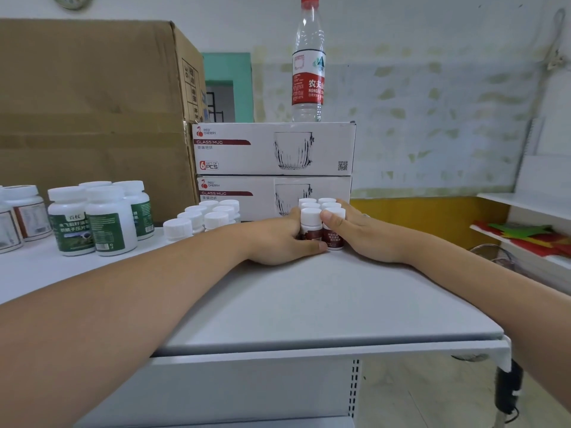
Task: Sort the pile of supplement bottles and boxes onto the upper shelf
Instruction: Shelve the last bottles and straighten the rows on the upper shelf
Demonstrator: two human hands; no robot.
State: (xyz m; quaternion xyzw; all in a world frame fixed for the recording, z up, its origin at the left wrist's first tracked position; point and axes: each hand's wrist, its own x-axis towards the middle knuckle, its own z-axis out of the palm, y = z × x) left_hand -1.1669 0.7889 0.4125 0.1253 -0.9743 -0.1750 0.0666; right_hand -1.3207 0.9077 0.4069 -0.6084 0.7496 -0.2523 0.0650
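Left hand (278,239) and right hand (363,234) clamp the small bottles (321,225) between them | step: we seem to be squaring them on the shelf (309,304) | next: likely ease off gently

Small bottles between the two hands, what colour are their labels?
Dark reddish-brown with pale lettering, on the small bottles; the head view shows it best.

Shelf (309,304) lies bare at lower centre; mug boxes (272,149) wall the middle behind red-label bottles (332,237); green-label bottles (92,223) crowd left.
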